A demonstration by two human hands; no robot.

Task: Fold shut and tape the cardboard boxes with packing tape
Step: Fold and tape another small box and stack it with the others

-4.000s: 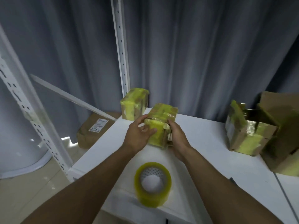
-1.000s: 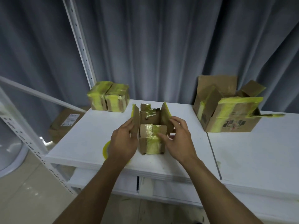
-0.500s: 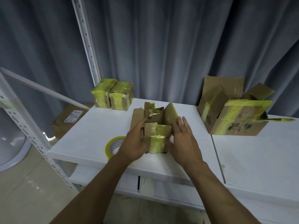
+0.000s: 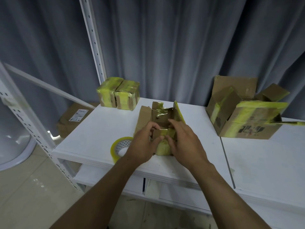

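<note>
Small cardboard box [image 4: 160,117] near the front edge of the white surface [image 4: 99,129], side flaps upright, left grip [image 4: 145,142] and right grip [image 4: 184,142] both curled on its near flap, tape roll [image 4: 118,146] just left, two taped boxes [image 4: 118,95] behind, large open box [image 4: 247,123] at right.

1 wide-angle camera, worn on the person's head, gives the only view. It stands at the near edge of the white table [image 4: 99,129], looking forward and down across it. It sits close: the left hand [image 4: 143,146] and right hand [image 4: 186,142] meet on the small open box [image 4: 162,114] mid-frame. Beyond the table's far edge hangs a grey curtain [image 4: 165,47]; left of the table, floor [image 4: 24,179] shows.
</note>
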